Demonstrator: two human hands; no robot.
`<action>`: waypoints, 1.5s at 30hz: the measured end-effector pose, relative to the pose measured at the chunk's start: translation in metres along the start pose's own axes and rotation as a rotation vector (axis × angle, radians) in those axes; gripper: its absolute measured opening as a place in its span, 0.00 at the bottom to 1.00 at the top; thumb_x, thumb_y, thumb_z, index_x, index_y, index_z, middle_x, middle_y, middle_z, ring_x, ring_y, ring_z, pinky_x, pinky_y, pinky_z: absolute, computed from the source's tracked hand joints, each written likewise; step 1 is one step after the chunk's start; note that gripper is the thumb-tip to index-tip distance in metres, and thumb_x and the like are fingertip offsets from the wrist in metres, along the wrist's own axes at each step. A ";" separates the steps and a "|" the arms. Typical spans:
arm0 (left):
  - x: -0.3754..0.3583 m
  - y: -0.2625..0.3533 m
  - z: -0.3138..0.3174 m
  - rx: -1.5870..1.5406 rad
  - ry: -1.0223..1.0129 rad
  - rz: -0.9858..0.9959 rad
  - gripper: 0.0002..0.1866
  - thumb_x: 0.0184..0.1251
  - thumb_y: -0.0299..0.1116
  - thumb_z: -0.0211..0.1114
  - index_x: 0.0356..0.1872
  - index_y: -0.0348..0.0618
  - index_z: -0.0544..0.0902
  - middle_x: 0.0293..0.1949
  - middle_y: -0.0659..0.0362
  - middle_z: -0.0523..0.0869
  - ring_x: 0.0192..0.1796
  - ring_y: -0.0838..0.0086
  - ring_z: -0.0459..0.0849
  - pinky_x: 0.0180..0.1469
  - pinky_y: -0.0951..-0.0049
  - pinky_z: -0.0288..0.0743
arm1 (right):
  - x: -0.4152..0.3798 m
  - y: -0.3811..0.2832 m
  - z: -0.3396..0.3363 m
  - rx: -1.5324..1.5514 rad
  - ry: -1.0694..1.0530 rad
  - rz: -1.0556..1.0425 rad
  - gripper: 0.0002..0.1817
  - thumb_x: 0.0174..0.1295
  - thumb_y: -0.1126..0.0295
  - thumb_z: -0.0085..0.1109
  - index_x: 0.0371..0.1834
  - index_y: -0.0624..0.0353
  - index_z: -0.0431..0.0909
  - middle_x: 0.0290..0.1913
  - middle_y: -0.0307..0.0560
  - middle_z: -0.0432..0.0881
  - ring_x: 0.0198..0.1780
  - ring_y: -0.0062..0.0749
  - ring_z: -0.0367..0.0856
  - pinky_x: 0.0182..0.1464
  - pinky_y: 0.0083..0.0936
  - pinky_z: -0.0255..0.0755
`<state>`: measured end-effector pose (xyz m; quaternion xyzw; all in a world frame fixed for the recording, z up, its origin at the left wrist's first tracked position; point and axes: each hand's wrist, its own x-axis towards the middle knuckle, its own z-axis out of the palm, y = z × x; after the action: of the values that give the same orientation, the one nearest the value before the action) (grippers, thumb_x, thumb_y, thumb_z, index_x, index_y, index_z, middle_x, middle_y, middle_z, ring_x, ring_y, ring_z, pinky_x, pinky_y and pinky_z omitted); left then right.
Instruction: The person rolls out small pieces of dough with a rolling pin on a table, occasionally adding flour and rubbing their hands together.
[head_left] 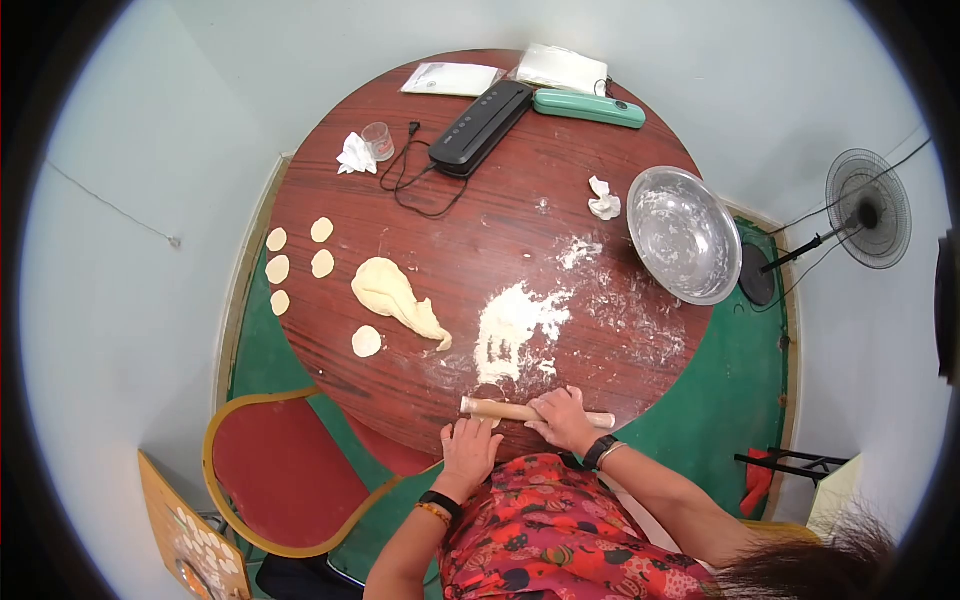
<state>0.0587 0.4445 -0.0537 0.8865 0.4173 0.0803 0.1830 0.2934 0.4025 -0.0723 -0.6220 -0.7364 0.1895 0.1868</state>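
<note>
My right hand (565,420) is closed over the right part of a wooden rolling pin (490,408), which lies level near the table's front edge. Under the pin's left part, a small flat dough piece (488,421) shows in part. The fingers of my left hand (470,449) curve down onto the near edge of that piece, partly hiding it. Just beyond the pin spreads a patch of white flour (515,325). A large lump of dough (385,290) lies to the left, with a flattened dough round (367,341) beside it.
Several more dough rounds (278,268) lie at the table's left edge. A floured metal basin (683,240) stands at the right. Farther back are a black vacuum sealer (482,128) with its cord, a green appliance (590,108), a glass (378,142) and crumpled tissues (356,154). A red chair (285,470) stands left.
</note>
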 end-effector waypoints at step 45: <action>-0.013 -0.022 0.003 -0.068 0.159 0.020 0.20 0.65 0.39 0.63 0.57 0.45 0.78 0.50 0.59 0.77 0.57 0.63 0.73 0.56 0.56 0.60 | 0.003 -0.005 -0.001 -0.039 -0.080 -0.089 0.20 0.60 0.59 0.65 0.54 0.51 0.77 0.44 0.41 0.78 0.48 0.39 0.75 0.57 0.49 0.61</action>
<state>0.0360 0.4467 -0.0645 0.8748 0.4186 0.1662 0.1785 0.2892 0.4049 -0.0683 -0.5840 -0.7739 0.1913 0.1530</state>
